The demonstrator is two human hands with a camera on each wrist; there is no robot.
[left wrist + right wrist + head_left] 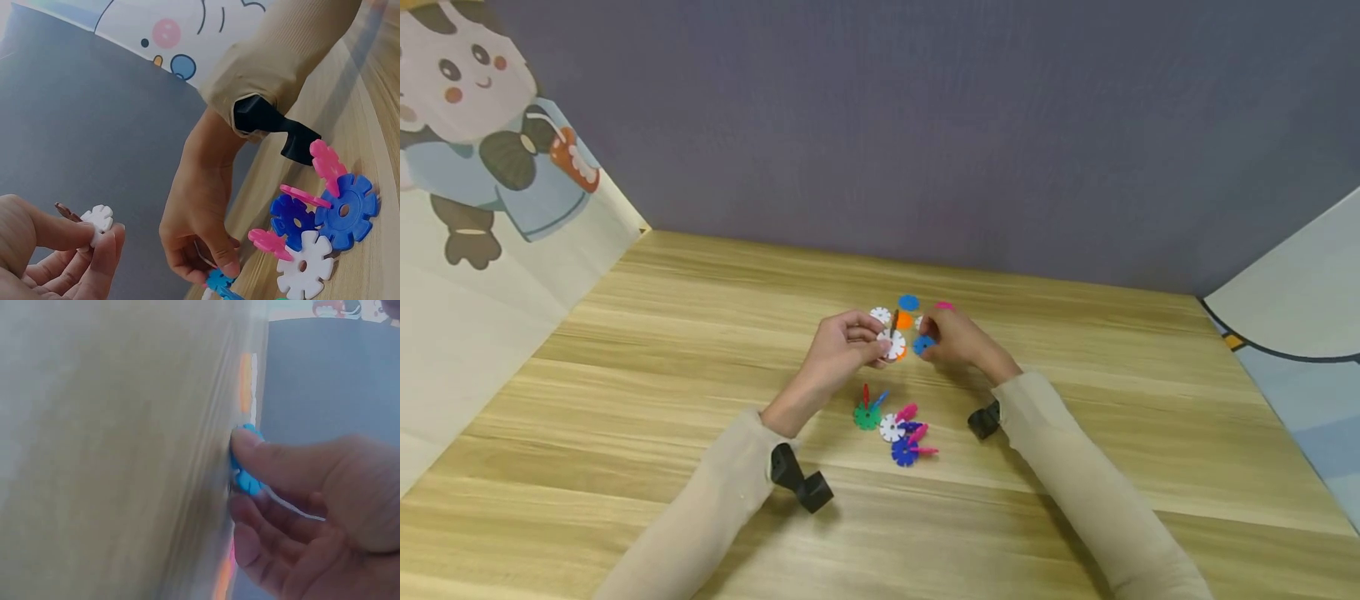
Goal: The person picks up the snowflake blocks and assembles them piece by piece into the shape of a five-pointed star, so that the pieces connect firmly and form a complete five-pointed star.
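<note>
In the head view my left hand [842, 346] pinches a white notched disc [891, 343] between thumb and fingers, raised off the table. A brown disc [66, 211] stands at an angle to that white disc in the left wrist view. To the right, my right hand [958, 337] is low at the tabletop, its thumb and fingers pinching a bright blue notched disc [250, 482]. Loose discs lie around both hands: a white one [880, 314], a blue one [908, 302], an orange one [905, 320] and a pink one [945, 305], partly hidden by the right hand.
Nearer the body lies a green disc [867, 416] with red and blue discs standing in it. Beside it is a joined cluster with a white disc [891, 427], a dark blue disc [905, 452] and several pink ones. A grey wall [925, 133] rises behind the wooden table [700, 333].
</note>
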